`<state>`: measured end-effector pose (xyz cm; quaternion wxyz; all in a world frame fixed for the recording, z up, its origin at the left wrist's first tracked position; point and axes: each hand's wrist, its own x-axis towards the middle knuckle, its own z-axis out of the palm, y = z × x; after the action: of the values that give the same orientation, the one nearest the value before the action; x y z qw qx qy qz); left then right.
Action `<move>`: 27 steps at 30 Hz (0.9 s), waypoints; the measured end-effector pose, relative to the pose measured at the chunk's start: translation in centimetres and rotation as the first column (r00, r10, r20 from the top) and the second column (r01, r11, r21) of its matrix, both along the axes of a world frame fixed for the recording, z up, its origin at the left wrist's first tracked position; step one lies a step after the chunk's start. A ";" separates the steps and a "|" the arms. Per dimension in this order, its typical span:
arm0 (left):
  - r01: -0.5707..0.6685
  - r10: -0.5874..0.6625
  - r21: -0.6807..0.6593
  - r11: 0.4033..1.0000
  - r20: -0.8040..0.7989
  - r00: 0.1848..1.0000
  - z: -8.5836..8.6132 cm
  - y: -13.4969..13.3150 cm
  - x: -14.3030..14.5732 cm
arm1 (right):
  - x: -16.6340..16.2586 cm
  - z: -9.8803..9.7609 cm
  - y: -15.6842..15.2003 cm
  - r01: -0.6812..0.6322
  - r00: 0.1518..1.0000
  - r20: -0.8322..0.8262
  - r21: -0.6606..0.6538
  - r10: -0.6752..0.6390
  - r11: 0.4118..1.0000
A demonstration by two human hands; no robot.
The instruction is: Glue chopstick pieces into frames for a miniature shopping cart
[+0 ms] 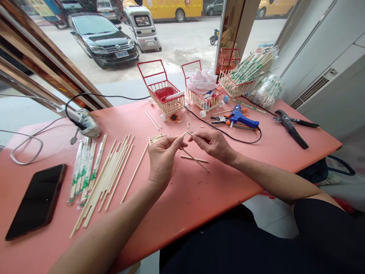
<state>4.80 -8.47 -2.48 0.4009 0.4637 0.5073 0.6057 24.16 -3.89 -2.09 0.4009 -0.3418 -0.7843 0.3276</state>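
Note:
My left hand pinches a short piece of chopstick between thumb and fingers. Opposite it, my right hand is closed on another short chopstick piece. The tips of the two pieces come together at an angle between my hands; whether they are joined I cannot tell. A longer wooden stick slants out below my left hand, and another stick lies across it or just under it. Behind my left hand is a small pile of cut sticks.
Loose chopsticks and wrapped chopsticks lie left, beside a phone. A blue glue gun, its cable and pliers lie right, with black-handled cutters farther out. Small stick carts stand along the window.

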 end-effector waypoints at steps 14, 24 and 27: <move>0.003 -0.003 -0.004 1.000 -0.002 1.000 0.0 -0.1 0.0 | 0.1 0.1 -0.1 0.008 1.000 0.020 0.035 -0.009 0.999; 0.008 -0.008 0.003 1.000 0.011 1.000 0.0 -0.1 -0.1 | 0.1 -0.1 0.0 0.006 1.000 0.014 0.039 -0.007 0.999; 0.007 -0.007 0.003 1.000 0.009 1.000 0.1 -0.2 0.0 | 0.1 -0.1 0.0 0.008 1.000 0.020 0.050 -0.009 0.999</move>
<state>4.77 -8.64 -2.39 0.4047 0.4633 0.5031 0.6070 24.29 -3.85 -2.18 0.4028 -0.3382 -0.7948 0.3027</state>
